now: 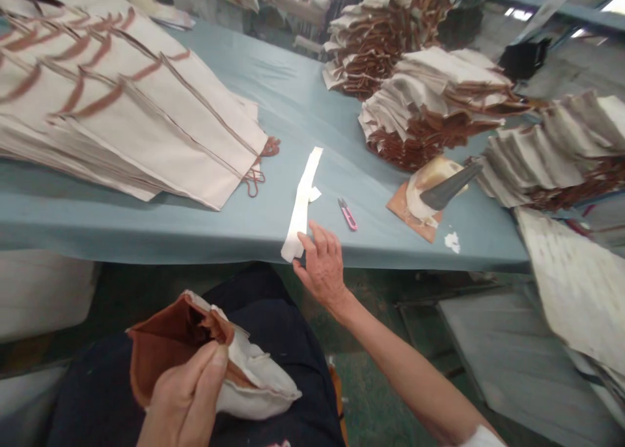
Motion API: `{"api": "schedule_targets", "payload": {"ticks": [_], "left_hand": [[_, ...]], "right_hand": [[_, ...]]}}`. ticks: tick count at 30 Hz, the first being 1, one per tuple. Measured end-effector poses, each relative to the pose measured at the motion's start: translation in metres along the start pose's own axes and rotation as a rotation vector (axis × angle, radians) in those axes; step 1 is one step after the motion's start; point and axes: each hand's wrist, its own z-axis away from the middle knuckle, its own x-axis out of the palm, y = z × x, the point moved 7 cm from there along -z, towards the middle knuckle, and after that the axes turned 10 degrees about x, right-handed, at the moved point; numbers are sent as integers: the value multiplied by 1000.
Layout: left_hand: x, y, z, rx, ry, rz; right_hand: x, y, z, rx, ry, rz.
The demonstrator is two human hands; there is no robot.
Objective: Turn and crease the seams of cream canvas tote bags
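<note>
My left hand (188, 388) pinches the edge of a small sewn piece (263, 379), off-white outside and brown inside, resting over my lap with its mouth gaping. At the table's front edge my right hand (322, 265) has its fingers apart, beside the lower end of a white strip stack (299, 219). Whether a fingertip touches the strips I cannot tell. A pair of pink thread snips (347, 214) lies to the right of the strips.
Pale pieces with brown trim (195, 128) are piled at the left of the blue-green table (234, 232). Bundles of brown-and-white pieces (434, 102) stand at the back right. A pot with a grey-handled tool (449, 187) sits on a brown square.
</note>
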Motion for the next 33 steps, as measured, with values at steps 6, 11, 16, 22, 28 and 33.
{"api": "schedule_targets", "payload": {"ticks": [6, 11, 16, 22, 28, 33], "left_hand": [[7, 17, -37, 181, -26, -77], [-2, 22, -63, 219, 63, -241], [5, 20, -92, 141, 32, -203], [23, 16, -134, 11, -56, -90], [42, 21, -160, 119, -103, -151], [53, 22, -164, 198, -129, -223]], "right_hand": [[13, -3, -4, -34, -64, -51], [0, -7, -10, -57, -86, -170], [-14, -10, -24, -25, -117, -286], [-20, -4, -37, 52, -222, -371], [-20, 4, -47, 176, -333, -391], [-21, 11, -64, 364, -396, -400]]}}
